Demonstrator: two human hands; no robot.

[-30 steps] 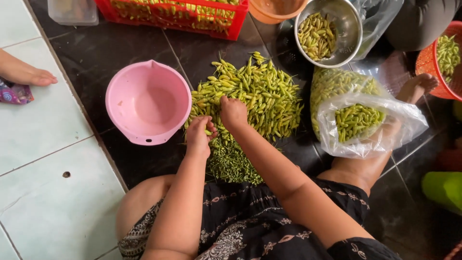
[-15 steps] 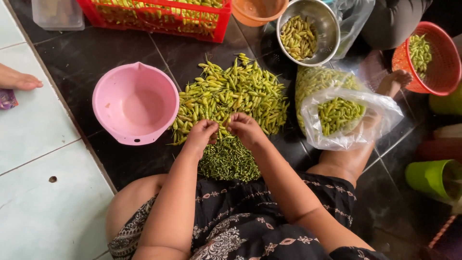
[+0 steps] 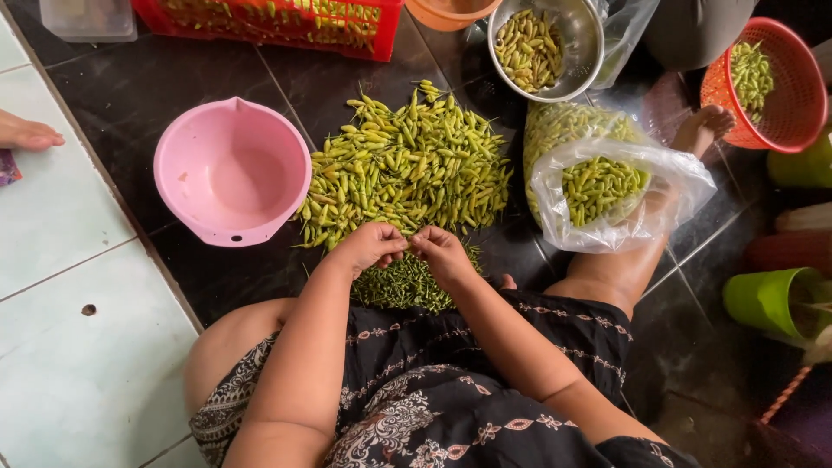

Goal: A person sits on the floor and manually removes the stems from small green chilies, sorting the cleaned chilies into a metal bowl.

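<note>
The floor (image 3: 78,373) is pale tile on the left and dark tile (image 3: 173,95) in the middle and right. The person sits on it, knees apart, in a dark patterned dress (image 3: 433,407).

A broad chili heap (image 3: 407,165) of yellow-green pods lies on the dark tile just beyond the hands. Left of it, touching its edge, stands a pink bowl (image 3: 230,169), nothing inside. Right of the heap a clear bag (image 3: 607,186) lies open, full of the same pods, resting against the person's right leg. Far left is a red crate (image 3: 286,22) with more pods, and beside it a clear tub (image 3: 87,17). Far middle stands a steel bowl (image 3: 542,43) holding pods, with an orange bowl (image 3: 446,10) at its left. Far right a red basket (image 3: 767,82) holds a few pods; near right a green cup (image 3: 771,299) lies tilted.

Between the knees, just under the hands, sits a small dark-green stem pile (image 3: 403,286).

The left hand (image 3: 368,247) and right hand (image 3: 442,251) meet over that pile, at the near edge of the heap. Each grip is pressed together, fingertips pinching a small pod between them; the pod itself is mostly hidden.

Another person's foot (image 3: 26,134) shows at the left edge.
</note>
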